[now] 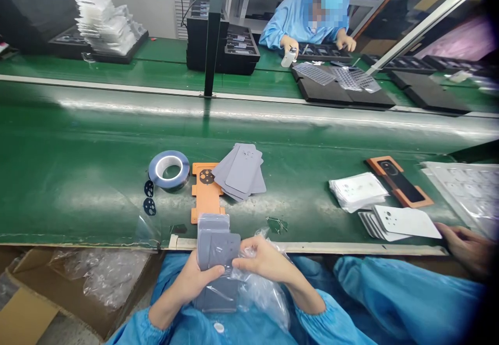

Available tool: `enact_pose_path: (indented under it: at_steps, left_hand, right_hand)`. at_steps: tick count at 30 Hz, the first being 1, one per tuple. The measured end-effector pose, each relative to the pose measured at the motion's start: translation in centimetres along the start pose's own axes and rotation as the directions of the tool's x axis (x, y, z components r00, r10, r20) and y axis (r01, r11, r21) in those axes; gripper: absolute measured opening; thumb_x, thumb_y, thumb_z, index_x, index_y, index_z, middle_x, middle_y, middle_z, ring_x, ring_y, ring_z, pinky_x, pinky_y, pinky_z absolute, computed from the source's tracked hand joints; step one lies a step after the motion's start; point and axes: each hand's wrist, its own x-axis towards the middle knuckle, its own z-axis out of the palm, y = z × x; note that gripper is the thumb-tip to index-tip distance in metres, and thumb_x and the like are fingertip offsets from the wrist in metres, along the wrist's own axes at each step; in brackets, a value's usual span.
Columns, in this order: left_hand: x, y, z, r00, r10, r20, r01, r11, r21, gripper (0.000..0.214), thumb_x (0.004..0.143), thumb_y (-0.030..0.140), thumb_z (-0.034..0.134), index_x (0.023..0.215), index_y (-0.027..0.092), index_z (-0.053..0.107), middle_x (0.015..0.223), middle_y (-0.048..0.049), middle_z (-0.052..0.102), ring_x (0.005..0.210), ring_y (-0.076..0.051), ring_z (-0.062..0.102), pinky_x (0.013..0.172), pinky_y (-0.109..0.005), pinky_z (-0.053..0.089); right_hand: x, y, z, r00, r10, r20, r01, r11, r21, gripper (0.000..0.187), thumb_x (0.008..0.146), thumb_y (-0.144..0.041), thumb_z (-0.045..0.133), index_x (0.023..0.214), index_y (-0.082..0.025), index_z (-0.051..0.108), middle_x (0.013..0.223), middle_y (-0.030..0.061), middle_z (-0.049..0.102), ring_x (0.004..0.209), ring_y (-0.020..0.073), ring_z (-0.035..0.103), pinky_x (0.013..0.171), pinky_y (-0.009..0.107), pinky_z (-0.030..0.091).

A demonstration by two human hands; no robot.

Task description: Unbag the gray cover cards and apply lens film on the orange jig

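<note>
- Grey phone back panels (222, 246), stacked, held at the near edge of a green bench (93, 178).
- Left hand (197, 277) grips them, thumb across the front.
- Right hand (267, 259) pinches crinkled clear plastic (268, 303) beside them.
- Just beyond: an orange fixture (208, 199), overlapped by fanned grey panels (244, 171).
- Left of it: a blue tape roll (181, 173).
</note>
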Motion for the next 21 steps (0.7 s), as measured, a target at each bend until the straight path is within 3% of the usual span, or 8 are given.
enact_pose_path:
  at_steps: [3,7,11,16,21]
  left_hand:
    - [0.1,0.2,0.1,1.0,-0.003,-0.006,0.003,1.0,0.009,0.06,0.072,0.041,0.084,0.121,0.015,0.061,0.119,-0.015,0.071,0.108,-0.031,0.066,0.091,-0.04,0.052]
    - [0.2,0.6,0.0,0.999,0.013,0.036,-0.014,0.999,0.036,0.065,0.066,0.039,0.088,0.12,0.016,0.061,0.117,-0.0148,0.072,0.108,-0.032,0.066,0.091,-0.04,0.052]
    - [0.0,0.6,-0.2,0.998,-0.001,0.057,-0.001,0.999,0.036,0.057,0.067,0.044,0.086,0.11,0.014,0.064,0.099,-0.0138,0.077,0.091,-0.029,0.071,0.083,-0.039,0.054]
    - [-0.3,0.7,-0.5,0.997,-0.02,-0.076,0.021,1.0,0.014,0.054,0.063,0.043,0.089,0.102,0.016,0.063,0.096,-0.0136,0.078,0.09,-0.029,0.073,0.082,-0.039,0.054]
    - [0.0,1.3,-0.7,0.997,-0.005,-0.083,-0.004,0.994,-0.111,0.054,0.062,0.044,0.089,0.101,0.016,0.065,0.095,-0.0135,0.078,0.083,-0.031,0.075,0.08,-0.043,0.057]
  right_hand:
    - [0.8,-0.6,-0.9,0.993,-0.019,-0.119,0.02,1.0,0.007,0.024,0.078,-0.042,0.073,0.08,-0.018,0.077,0.078,0.0026,0.073,0.074,0.0196,0.063,0.069,0.028,0.046]
    - [1.9,-1.8,-2.9,0.988,-0.022,-0.156,0.027,0.999,0.035,0.027,0.078,-0.042,0.074,0.075,-0.015,0.078,0.069,0.0042,0.072,0.063,0.0175,0.06,0.06,0.028,0.044]
    - [3.3,-3.8,-7.7,0.945,-0.066,-0.321,0.095,0.992,0.077,0.031,0.073,-0.045,0.077,0.073,-0.013,0.077,0.068,0.0049,0.071,0.062,0.0167,0.061,0.062,0.028,0.046]
    - [6.4,-7.4,-15.2,0.856,-0.015,-0.517,0.039,0.999,0.036,0.037,0.066,-0.046,0.079,0.082,-0.012,0.078,0.077,0.0095,0.075,0.068,0.0211,0.065,0.064,0.031,0.049]
    - [8.8,-9.2,-18.6,0.813,-0.034,-0.582,-0.012,0.997,-0.074,0.042,0.068,-0.047,0.078,0.09,-0.011,0.078,0.087,0.0122,0.076,0.077,0.0229,0.067,0.068,0.031,0.049]
